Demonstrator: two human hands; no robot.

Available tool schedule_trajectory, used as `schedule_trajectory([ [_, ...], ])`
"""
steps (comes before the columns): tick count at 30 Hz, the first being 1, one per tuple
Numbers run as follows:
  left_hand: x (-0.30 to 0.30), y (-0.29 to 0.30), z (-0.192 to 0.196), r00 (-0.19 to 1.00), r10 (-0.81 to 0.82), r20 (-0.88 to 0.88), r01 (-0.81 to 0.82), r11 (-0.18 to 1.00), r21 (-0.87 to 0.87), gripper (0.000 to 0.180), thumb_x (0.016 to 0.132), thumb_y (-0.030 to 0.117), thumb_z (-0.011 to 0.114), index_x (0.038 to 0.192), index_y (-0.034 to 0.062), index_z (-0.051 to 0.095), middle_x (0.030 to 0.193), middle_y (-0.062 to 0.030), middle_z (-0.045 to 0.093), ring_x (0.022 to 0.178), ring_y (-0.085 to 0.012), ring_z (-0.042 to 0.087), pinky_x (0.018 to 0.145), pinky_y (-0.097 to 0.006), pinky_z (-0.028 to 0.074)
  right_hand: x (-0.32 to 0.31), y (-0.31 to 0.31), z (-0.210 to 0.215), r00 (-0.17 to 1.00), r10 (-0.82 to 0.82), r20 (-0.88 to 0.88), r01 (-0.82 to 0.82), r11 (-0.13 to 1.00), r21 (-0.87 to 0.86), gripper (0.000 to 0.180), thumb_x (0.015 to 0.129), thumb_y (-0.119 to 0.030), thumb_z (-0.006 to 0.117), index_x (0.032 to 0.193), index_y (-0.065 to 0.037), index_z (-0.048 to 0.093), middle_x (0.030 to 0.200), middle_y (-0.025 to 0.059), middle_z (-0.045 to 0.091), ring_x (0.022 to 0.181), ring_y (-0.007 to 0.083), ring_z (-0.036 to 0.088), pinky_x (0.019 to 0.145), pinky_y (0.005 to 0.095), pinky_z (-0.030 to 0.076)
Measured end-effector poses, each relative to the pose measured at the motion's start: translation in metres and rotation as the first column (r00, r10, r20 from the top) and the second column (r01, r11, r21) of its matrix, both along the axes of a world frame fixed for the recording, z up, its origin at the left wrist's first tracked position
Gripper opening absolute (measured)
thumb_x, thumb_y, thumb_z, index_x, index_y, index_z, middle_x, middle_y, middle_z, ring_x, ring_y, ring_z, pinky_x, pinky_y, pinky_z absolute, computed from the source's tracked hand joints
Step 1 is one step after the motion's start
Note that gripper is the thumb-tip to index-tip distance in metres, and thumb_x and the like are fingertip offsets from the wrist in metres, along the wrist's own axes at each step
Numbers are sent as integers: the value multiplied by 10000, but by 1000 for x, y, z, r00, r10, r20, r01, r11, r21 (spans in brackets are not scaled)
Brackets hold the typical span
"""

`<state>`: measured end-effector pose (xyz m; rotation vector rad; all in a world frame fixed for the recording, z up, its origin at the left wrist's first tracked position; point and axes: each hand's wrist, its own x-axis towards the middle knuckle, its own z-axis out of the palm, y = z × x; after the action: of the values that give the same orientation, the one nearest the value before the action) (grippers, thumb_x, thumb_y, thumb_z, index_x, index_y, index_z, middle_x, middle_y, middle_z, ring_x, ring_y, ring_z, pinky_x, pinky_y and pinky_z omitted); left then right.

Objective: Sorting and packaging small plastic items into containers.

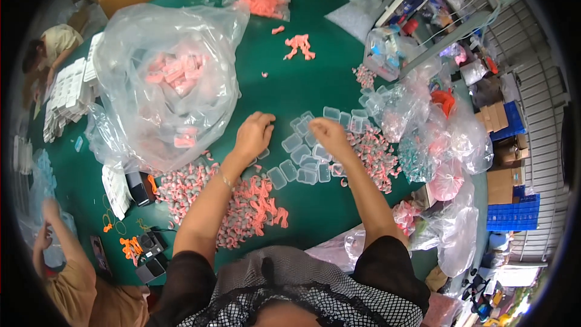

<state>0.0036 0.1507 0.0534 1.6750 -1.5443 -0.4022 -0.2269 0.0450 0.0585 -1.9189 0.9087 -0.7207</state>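
Note:
My left hand (253,135) is over the green table, palm down, with its fingers loosely bent and slightly apart; nothing shows in it. To its right, my right hand (330,138) is closed among clear plastic boxes (292,143). Its fingertips are drawn together, and whatever they hold is hidden. Small pink-and-grey pieces (376,160) lie heaped beside my right forearm. Another heap of grey-and-pink pieces (187,189) spreads around my left forearm, with pink bow-like strips (257,197) along its right side.
A large clear bag (221,79) holding pink filled boxes (181,72) stands at the left. Pink strips (299,47) lie farther back. Clear bags (445,139) crowd the right edge. White trays (69,94) are stacked far left. A co-worker's arm (63,230) is at lower left.

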Motion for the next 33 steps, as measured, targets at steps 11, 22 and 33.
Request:
schedule_trajectory([
  [11, -2, -30, -51, 1000, -10, 9, 9, 998, 65, 181, 763, 51, 645, 944, 57, 652, 843, -104, 593, 826, -279, 590, 719, -371, 485, 1, -39, -2, 919, 95, -382, -225, 923, -313, 340, 734, 17, 634, 1058, -88, 637, 1068, 102, 598, 1034, 303, 538, 872, 381, 451],
  [22, -3, -25, -55, 996, 13, -93, -6, 997, 82, 198, 738, 27, 657, 934, 53, 658, 831, -101, 593, 820, -267, 581, 717, -357, 477, 6, -73, -5, 868, 334, -367, -277, 940, 199, 233, 737, 3, 671, 964, -51, 661, 919, 46, 610, 797, 149, 604, 682, 265, 472],
  [33, -2, -31, -60, 994, 49, -100, -43, 997, 62, 158, 709, 52, 662, 866, 75, 658, 856, -109, 614, 859, -290, 592, 758, -381, 486, 66, -105, -48, 961, -277, 5, 241, 845, 477, 202, 815, -77, 616, 1010, -33, 646, 778, 33, 646, 602, 85, 571, 501, 229, 464],
])
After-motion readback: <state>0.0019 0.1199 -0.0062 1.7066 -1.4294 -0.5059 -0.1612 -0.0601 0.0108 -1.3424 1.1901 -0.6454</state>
